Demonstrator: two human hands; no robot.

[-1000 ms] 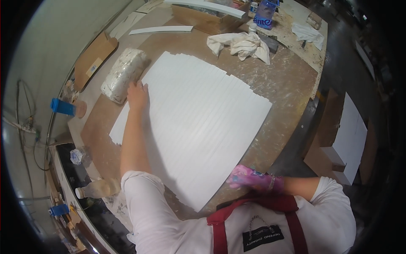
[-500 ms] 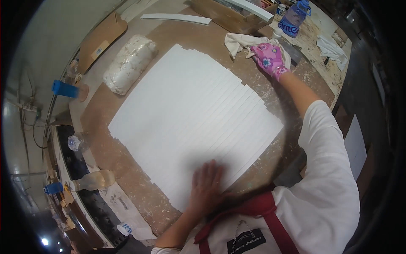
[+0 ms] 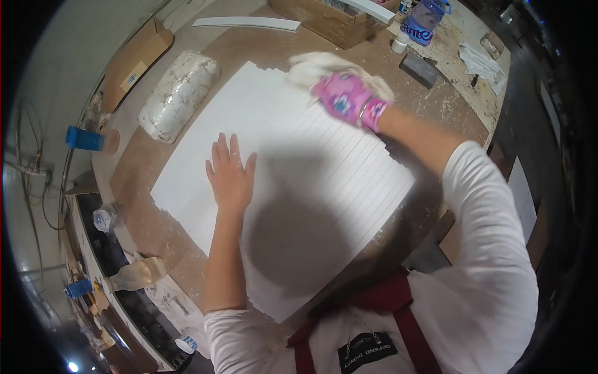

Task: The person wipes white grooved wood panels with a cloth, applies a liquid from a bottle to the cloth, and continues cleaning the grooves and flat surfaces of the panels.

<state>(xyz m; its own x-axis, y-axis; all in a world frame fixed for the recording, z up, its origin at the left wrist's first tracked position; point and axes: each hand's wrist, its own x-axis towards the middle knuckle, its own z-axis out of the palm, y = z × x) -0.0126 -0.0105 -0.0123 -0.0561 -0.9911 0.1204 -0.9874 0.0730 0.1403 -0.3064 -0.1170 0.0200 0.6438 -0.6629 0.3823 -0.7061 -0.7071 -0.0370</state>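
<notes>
Overlapping white strips [image 3: 283, 131], fanned side by side, form one broad layer on the brown board [image 3: 134, 181]. My left hand [image 3: 232, 174] is bare and lies flat on the left part of the strips, fingers spread, holding nothing. In a pink flowered glove, my right hand [image 3: 346, 100] grips a cream cloth [image 3: 305, 67] at the far right edge of the layer. Part of the cloth rests over the strips' far corner. The glove's fingertips are mostly hidden against the cloth. A dark shadow falls across the middle of the strips.
A plastic-wrapped white bundle [image 3: 179, 96] lies left of the strips. Behind stand a cardboard box [image 3: 336, 26], a small white bottle [image 3: 400, 43] and a large blue bottle [image 3: 425, 22]. A dark grey block [image 3: 418, 70] sits at right, a cloudy bottle [image 3: 140, 273] at near left.
My left hand has moved from the near edge forward and left onto the strips. My right hand has brought the cloth leftward from the board onto the strips' far edge.
</notes>
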